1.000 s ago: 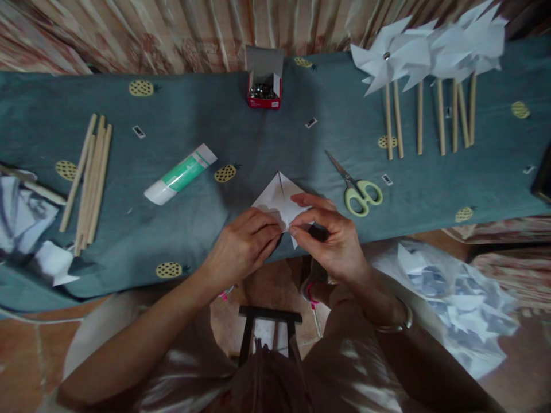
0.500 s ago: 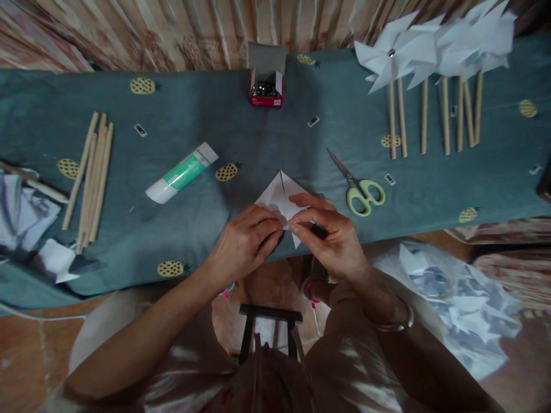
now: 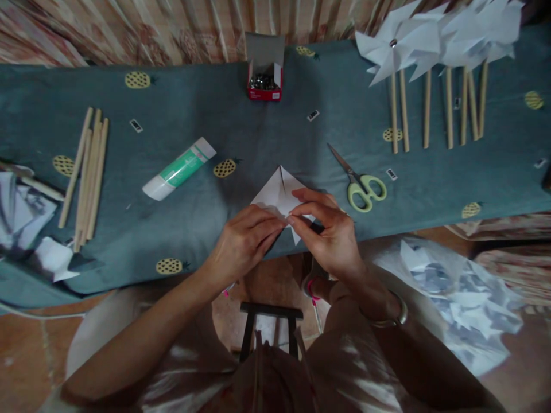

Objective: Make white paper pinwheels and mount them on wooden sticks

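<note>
A white sheet of paper [image 3: 272, 192], slit in from its corners, lies at the front edge of the cloth-covered table. My left hand [image 3: 246, 238] is closed on the paper's near left side, fingers pinched together. From the right, my right hand [image 3: 329, 229] pinches the paper near its middle between thumb and fingers. The two sets of fingertips almost meet there, and they hide the centre of the sheet. To the right of my right hand lie scissors [image 3: 360, 186] with light green handles, blades pointing away. A green and white glue tube [image 3: 179, 168] rests to the left.
Beyond the paper stands an open red box [image 3: 264, 92] of small metal pieces. Several wooden sticks [image 3: 89, 183] lie at the left, near folded paper [image 3: 54, 258]. Finished paper pinwheels [image 3: 400, 46] on sticks lie at the far right. A clear bag [image 3: 456, 298] of cut paper sits below the table.
My fingers have shifted slightly on the paper, with my right fingertips now closer to my left ones. The whole view has moved a little; the other things lie as before.
</note>
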Tool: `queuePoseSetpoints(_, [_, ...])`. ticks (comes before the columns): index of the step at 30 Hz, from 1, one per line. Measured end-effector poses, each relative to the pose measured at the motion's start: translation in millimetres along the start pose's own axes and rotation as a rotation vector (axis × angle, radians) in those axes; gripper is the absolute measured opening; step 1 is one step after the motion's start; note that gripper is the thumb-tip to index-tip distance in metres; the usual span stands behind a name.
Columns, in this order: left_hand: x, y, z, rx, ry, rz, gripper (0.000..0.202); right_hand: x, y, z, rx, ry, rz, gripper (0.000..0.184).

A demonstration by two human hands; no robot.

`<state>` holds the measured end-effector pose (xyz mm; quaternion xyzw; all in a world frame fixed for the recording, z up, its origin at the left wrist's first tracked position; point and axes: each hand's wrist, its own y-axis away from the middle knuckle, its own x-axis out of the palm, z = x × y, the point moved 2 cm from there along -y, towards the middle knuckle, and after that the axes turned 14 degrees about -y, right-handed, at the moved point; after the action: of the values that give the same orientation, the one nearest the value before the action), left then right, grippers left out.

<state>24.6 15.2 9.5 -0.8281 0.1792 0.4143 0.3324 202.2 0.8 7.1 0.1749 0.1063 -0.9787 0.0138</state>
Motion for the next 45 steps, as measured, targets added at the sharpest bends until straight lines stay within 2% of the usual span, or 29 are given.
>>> queuePoseSetpoints(4, [0.8,0.5,0.6,-0.005,-0.005,-0.008,0.012,-1.8,2.1,-0.2,-0.025,0.027,-0.032,0.006])
queuePoseSetpoints(11, [0.8,0.3,1.5,-0.056,-0.032,-0.005,0.011,-3.2,4.3,-0.9,-0.049,0.088,-0.023,0.007])
queuePoseSetpoints(18, [1.4,-1.6,2.8,-0.052,-0.065,-0.014,0.011,-2.3,4.5,-0.4,-0.071,0.129,-0.014,0.009])
queuePoseSetpoints(31, [0.3,-2.4,3.4,-0.088,-0.050,0.019,0.013,-2.3,4.4,1.0,-0.061,0.132,-0.002,0.009])
queuePoseSetpoints(39, [0.9,-2.7,4.0,-0.082,-0.052,0.033,0.013,1.1,7.6,-1.8,-0.087,0.157,0.067,0.033])
queuePoseSetpoints(45, [0.0,-3.5,3.1,-0.067,-0.049,0.032,0.011,6.7,7.5,-5.5,-0.185,0.213,0.067,0.033])
